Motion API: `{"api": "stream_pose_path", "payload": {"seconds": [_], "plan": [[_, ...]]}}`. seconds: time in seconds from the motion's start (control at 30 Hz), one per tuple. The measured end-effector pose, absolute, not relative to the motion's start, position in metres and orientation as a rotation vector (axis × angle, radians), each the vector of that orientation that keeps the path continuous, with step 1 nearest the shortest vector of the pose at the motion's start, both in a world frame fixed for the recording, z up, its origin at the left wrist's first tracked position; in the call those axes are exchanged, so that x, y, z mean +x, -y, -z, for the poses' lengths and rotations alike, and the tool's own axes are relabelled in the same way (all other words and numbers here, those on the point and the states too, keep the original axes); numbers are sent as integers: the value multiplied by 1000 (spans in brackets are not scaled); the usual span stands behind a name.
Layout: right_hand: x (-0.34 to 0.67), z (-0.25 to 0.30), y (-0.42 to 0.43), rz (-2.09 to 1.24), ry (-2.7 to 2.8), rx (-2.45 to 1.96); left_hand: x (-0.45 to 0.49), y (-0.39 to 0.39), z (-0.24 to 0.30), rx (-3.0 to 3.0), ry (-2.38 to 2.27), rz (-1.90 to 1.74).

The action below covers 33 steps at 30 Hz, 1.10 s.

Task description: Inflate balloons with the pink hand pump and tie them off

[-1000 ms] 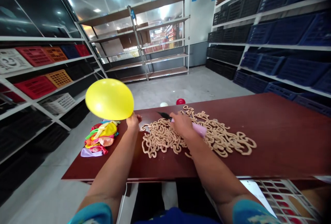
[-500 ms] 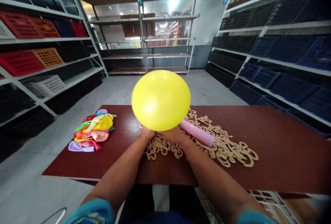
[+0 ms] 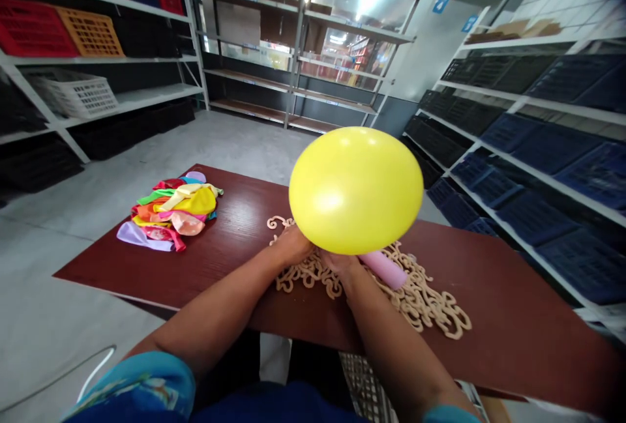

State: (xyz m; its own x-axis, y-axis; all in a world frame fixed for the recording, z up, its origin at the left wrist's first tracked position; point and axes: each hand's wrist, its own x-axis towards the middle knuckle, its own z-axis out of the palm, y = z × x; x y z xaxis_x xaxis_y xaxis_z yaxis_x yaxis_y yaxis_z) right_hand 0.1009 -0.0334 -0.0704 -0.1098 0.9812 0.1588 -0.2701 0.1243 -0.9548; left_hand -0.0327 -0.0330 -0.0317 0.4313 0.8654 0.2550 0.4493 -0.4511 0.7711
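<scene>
A blown-up yellow balloon (image 3: 356, 188) stands above the table in front of me. My left hand (image 3: 296, 244) is closed at its underside, on the left. Close beside it, my right hand (image 3: 337, 260) is also closed under the balloon. The balloon's neck and most of my fingertips are hidden. Behind my right hand a pink cylinder (image 3: 387, 270) lies on a carved wooden scroll ornament (image 3: 440, 309), its far end covered by the balloon. To the left lies a pile of flat, limp balloons (image 3: 171, 208) in several colours.
The dark red tabletop (image 3: 249, 214) carries all of this. Shelves with red, orange and white crates (image 3: 81, 94) line the left. Dark blue crates (image 3: 533, 185) fill the right-hand racks. A metal rack (image 3: 293, 84) stands at the back. A cable (image 3: 59, 380) lies on the floor.
My view has tilted and turned, so the table slants down to the right. The balloon and both hands appear further right in view, with the hands still together beneath it.
</scene>
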Motion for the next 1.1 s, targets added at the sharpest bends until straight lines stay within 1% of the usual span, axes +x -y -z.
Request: {"api": "stream_pose_path", "payload": {"seconds": [0.13,0.33,0.47,0.53,0.6,0.67,0.77,0.87,0.93,1.03,1.1], "plan": [[105,58,34,-1329,1297,-781,-33,31,28,1771,-895,-949],[111,55,33,-1084,1465,-1019,-30,37,24,1695,-740,-1038],[105,55,33,-1167,1449,-939,-24,32,36,1568,-710,-1076],[100,52,33,-1236,1432,-901,-27,23,40,1367,-670,-1092],[96,47,32,-1220,1468,-955,-36,11,40,1087,-584,-1167],[92,41,30,-1080,1589,-1097,-52,-3,38,824,-485,-1309],[81,33,20,-685,1912,-1309,-78,-23,35,537,-456,-1529],[58,30,5,-273,2207,-1463,-95,-36,40,387,-503,-1636],[39,33,-6,-95,2308,-1604,-100,-41,47,354,-521,-1669],[19,40,-16,-32,2428,-1780,-100,-43,54,361,-587,-1695],[18,42,-20,-94,2420,-1815,-98,-43,55,403,-660,-1702]]}}
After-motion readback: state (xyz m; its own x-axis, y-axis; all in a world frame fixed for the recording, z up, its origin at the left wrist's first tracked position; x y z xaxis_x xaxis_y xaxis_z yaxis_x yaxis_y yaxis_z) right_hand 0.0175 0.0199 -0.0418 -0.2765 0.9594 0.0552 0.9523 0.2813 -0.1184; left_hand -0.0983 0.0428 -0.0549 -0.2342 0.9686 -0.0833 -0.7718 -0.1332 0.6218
